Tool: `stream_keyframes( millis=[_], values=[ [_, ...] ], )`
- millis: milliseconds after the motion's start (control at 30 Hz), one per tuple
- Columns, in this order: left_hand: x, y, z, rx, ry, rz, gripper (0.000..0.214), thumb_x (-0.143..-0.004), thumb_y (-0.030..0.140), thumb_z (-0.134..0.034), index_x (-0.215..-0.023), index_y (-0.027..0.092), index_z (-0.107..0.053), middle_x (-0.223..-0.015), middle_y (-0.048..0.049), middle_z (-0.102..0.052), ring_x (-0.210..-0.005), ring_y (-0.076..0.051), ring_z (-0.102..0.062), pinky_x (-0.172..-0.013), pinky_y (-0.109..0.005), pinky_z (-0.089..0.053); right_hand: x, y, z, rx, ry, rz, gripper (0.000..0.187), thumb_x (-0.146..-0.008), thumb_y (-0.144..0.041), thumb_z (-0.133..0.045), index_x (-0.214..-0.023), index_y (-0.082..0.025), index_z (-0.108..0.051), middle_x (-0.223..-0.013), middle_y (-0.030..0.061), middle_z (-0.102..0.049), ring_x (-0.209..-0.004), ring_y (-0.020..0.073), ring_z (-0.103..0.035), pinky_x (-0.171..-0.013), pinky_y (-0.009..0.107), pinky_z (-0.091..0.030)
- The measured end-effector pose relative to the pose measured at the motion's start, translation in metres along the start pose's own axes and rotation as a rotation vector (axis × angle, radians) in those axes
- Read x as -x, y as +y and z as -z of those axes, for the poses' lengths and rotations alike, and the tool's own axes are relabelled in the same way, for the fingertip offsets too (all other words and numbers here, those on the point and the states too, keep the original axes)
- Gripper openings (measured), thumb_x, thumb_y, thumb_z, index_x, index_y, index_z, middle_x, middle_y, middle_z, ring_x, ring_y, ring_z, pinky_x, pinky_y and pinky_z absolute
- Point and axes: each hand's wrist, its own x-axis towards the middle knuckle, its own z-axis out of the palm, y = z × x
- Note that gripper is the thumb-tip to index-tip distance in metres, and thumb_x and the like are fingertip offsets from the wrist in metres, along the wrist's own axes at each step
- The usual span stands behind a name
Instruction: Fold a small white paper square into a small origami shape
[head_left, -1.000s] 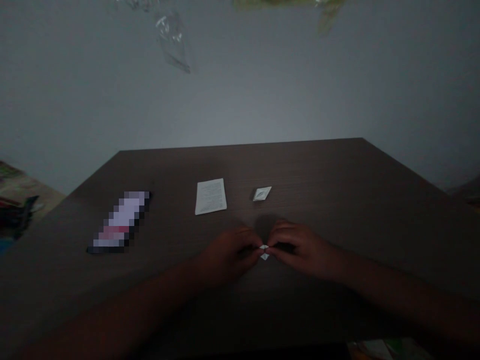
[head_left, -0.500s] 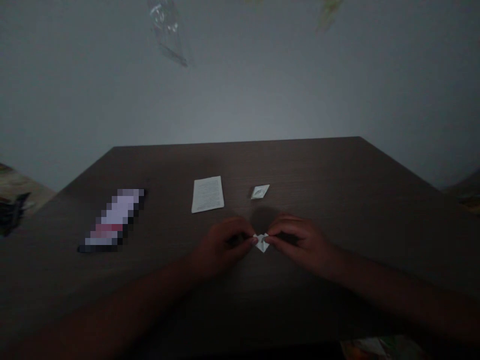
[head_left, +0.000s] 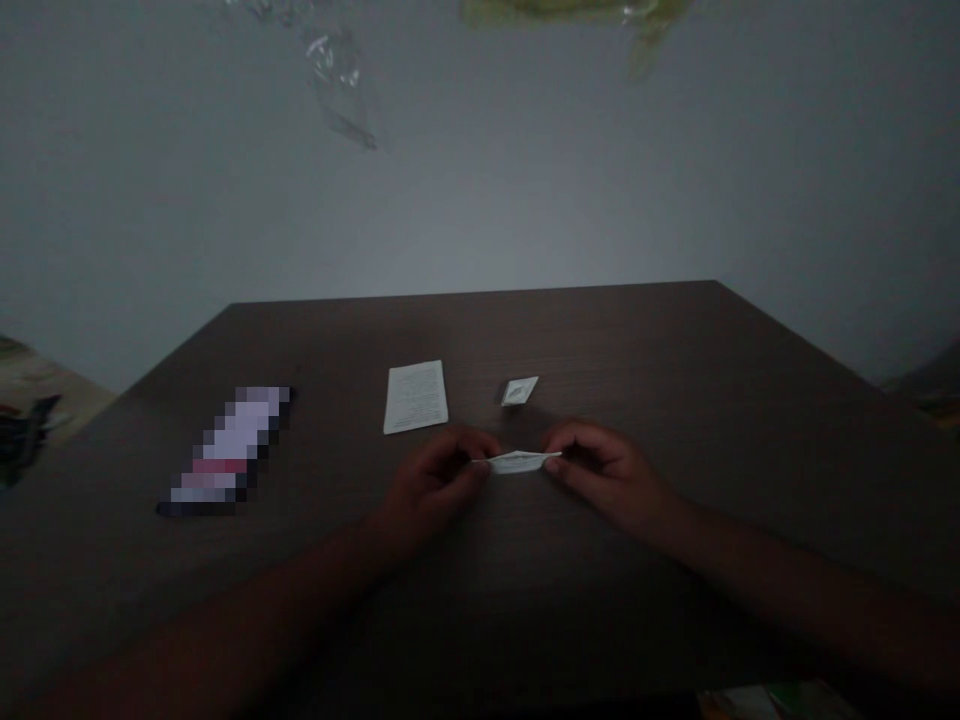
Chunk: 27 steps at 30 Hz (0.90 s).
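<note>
A small folded piece of white paper (head_left: 517, 462) is stretched sideways between my two hands, just over the table. My left hand (head_left: 444, 475) pinches its left end between thumb and fingers. At the right end, my right hand (head_left: 600, 465) grips it the same way. Beyond the hands lies a small diamond-shaped folded paper (head_left: 519, 391), touched by neither. To the left of it is a rectangular stack of printed paper (head_left: 416, 397), flat on the table. Part of the held paper is hidden behind my fingertips.
The dark wooden table (head_left: 615, 340) reaches back to a pale wall (head_left: 480, 200). On its left side lies a phone (head_left: 229, 450) with a blurred-out screen. Clear plastic (head_left: 337, 85) and a yellowish strip (head_left: 570, 10) hang on the wall.
The held paper has gone from a small pointed shape to a long, flat, narrow one. My hands have moved apart. The view has tipped slightly upward.
</note>
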Motion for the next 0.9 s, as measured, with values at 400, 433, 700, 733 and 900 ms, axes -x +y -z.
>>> stream_keyframes(
  millis=[400, 433, 700, 733, 900],
  values=[
    [0.0, 0.005, -0.002, -0.183, -0.171, 0.003, 0.023, -0.1, 0.025, -0.072, -0.123, 0.025, -0.072, -0.119, -0.0051, -0.081, -0.108, -0.025, -0.077, -0.098, -0.039, -0.064, 0.003, 0.012, -0.006, -0.131, -0.045, -0.032, 0.02, -0.107, -0.043, -0.084, -0.101, -0.026, -0.076, -0.108, 0.0072, -0.085, -0.1, 0.0246, -0.081, -0.091, 0.04, -0.065],
    [0.0, 0.007, -0.003, -0.24, -0.194, -0.032, 0.024, -0.1, 0.024, -0.071, -0.124, 0.025, -0.074, -0.12, -0.0045, -0.081, -0.108, -0.026, -0.076, -0.101, -0.04, -0.063, 0.003, 0.013, -0.006, -0.114, -0.051, -0.037, 0.019, -0.107, -0.043, -0.083, -0.101, -0.026, -0.076, -0.106, 0.0067, -0.085, -0.098, 0.0242, -0.08, -0.09, 0.04, -0.064],
    [-0.003, 0.004, -0.007, -0.376, -0.162, -0.048, 0.005, -0.107, 0.029, -0.073, -0.109, 0.025, -0.075, -0.109, -0.0026, -0.083, -0.098, -0.024, -0.078, -0.09, -0.036, -0.061, 0.002, 0.014, -0.008, -0.056, -0.104, -0.082, 0.026, -0.106, -0.049, -0.084, -0.102, -0.027, -0.07, -0.101, 0.0043, -0.08, -0.092, 0.0224, -0.074, -0.084, 0.037, -0.059],
    [-0.003, 0.003, -0.007, -0.378, -0.156, -0.039, 0.004, -0.106, 0.028, -0.073, -0.109, 0.025, -0.075, -0.108, -0.002, -0.083, -0.096, -0.023, -0.078, -0.09, -0.036, -0.062, 0.002, 0.013, -0.009, -0.053, -0.119, -0.084, 0.026, -0.105, -0.048, -0.085, -0.104, -0.027, -0.07, -0.1, 0.0034, -0.078, -0.091, 0.0218, -0.073, -0.082, 0.036, -0.058],
    [-0.003, 0.004, -0.011, -0.317, -0.175, 0.007, 0.006, -0.106, 0.029, -0.073, -0.106, 0.024, -0.076, -0.098, 0.0011, -0.082, -0.088, -0.02, -0.076, -0.088, -0.033, -0.06, 0.001, 0.009, -0.012, -0.039, -0.122, -0.08, 0.016, -0.102, -0.033, -0.082, -0.107, -0.027, -0.068, -0.099, 0.0014, -0.076, -0.09, 0.0207, -0.072, -0.081, 0.034, -0.054]
  ],
)
